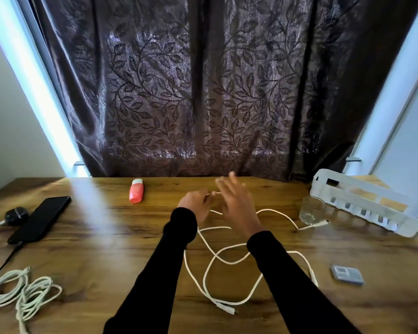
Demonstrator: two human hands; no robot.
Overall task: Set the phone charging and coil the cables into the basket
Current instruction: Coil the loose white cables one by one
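Fingers (204, 197) of your left hand (195, 204) pinched the white cable (211, 261) sprawled mid-table, while your right hand (235, 201) hovered open and blurred just beside it. You were starting the coil, I judge; next you needed even loops. The basket (362, 201) waited far right, behind a glass (311, 210) worth avoiding; the phone (40, 219) lay plugged in at left.

Right hand (237, 203) blurs; its fingers (223, 189) perhaps touch the white cable (227, 259).
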